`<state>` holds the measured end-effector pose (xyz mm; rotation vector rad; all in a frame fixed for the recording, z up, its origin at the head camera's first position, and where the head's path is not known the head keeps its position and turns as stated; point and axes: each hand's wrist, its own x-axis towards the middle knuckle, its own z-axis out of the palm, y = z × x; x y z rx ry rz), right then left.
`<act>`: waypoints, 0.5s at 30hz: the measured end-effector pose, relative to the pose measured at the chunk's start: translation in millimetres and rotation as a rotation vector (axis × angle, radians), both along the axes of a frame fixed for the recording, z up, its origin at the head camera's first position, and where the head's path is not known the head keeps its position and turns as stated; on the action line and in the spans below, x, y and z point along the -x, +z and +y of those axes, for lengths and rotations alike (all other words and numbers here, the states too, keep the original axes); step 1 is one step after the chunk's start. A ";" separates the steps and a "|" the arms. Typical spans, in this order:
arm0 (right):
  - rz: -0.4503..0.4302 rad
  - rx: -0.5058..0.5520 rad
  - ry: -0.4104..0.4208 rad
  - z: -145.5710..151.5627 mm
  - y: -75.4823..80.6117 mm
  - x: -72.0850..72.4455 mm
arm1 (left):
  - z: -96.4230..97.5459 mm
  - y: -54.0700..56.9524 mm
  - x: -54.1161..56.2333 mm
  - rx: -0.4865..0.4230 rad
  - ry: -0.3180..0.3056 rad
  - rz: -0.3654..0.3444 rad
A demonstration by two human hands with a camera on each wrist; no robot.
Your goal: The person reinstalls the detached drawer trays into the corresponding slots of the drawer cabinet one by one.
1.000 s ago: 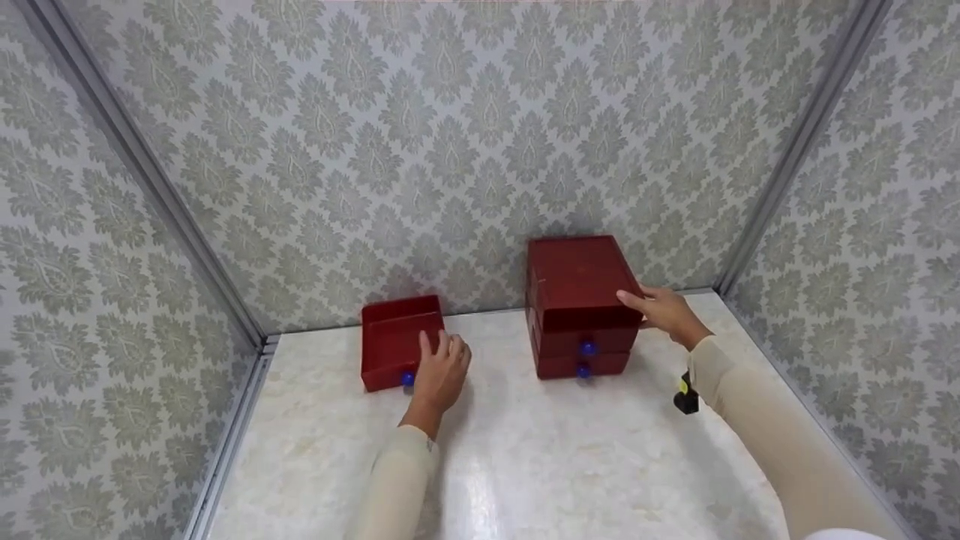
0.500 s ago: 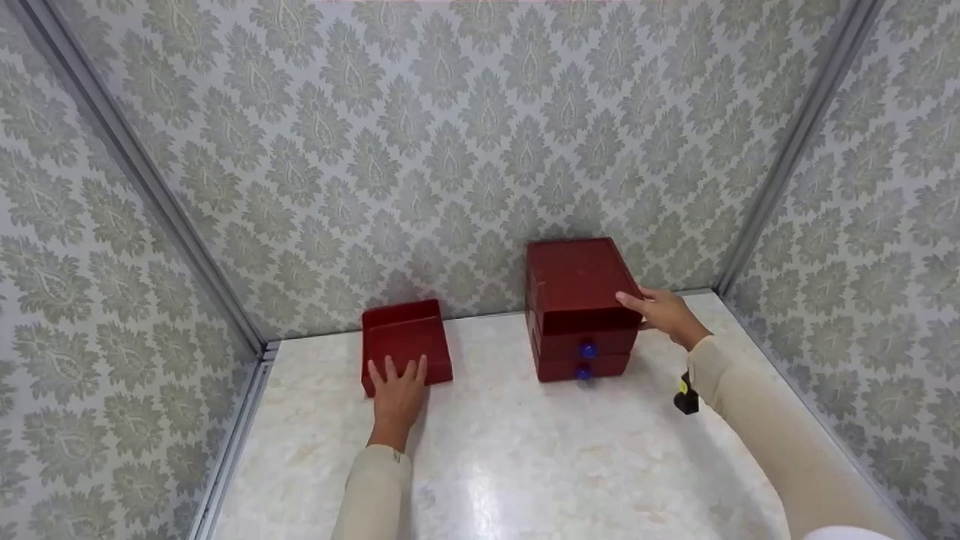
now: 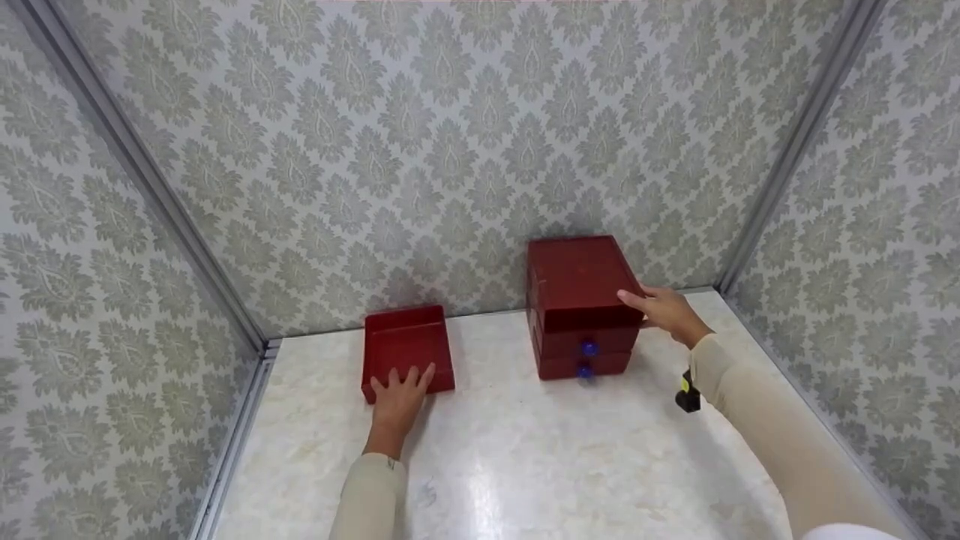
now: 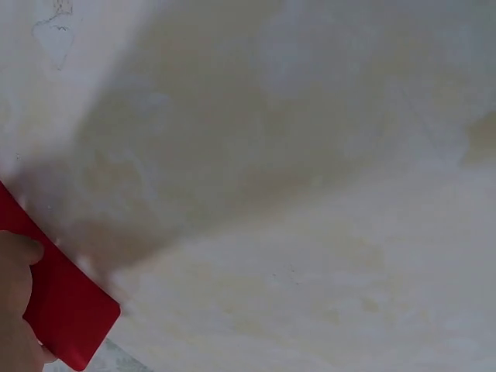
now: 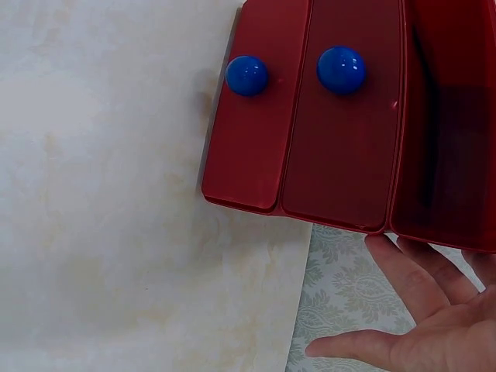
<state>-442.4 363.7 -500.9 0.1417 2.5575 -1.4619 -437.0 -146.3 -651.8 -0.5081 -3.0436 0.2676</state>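
Note:
A red drawer (image 3: 410, 343) lies on the table at the left. My left hand (image 3: 398, 401) grips its front wall, fingers over the top edge; the drawer's knob is hidden. The left wrist view shows the red front panel (image 4: 74, 310) with a thumb on its face. A red drawer cabinet (image 3: 577, 274) stands to the right. My right hand (image 3: 667, 311) rests on its right side, thumb at the top edge. In the right wrist view, straight fingertips touch the side wall beside the vacant top slot (image 5: 457, 147). Two lower drawers with blue knobs (image 5: 341, 70) are in place.
Beneath my right forearm is a small black object (image 3: 688, 397) with a yellow mark. Patterned walls (image 3: 450, 150) with grey metal corner strips (image 3: 150, 180) enclose the pale table (image 3: 525, 457) at the back and both sides.
My left hand has moved left from the drawer's right front corner onto its front, covering the blue knob. The drawer has shifted slightly towards me. The right hand and cabinet stay put.

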 end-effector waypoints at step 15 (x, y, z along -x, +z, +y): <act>-0.010 -0.031 0.013 2.3 -1.8 -1.1 | 31.3 33.1 -45.4 0.055 -0.036 0.119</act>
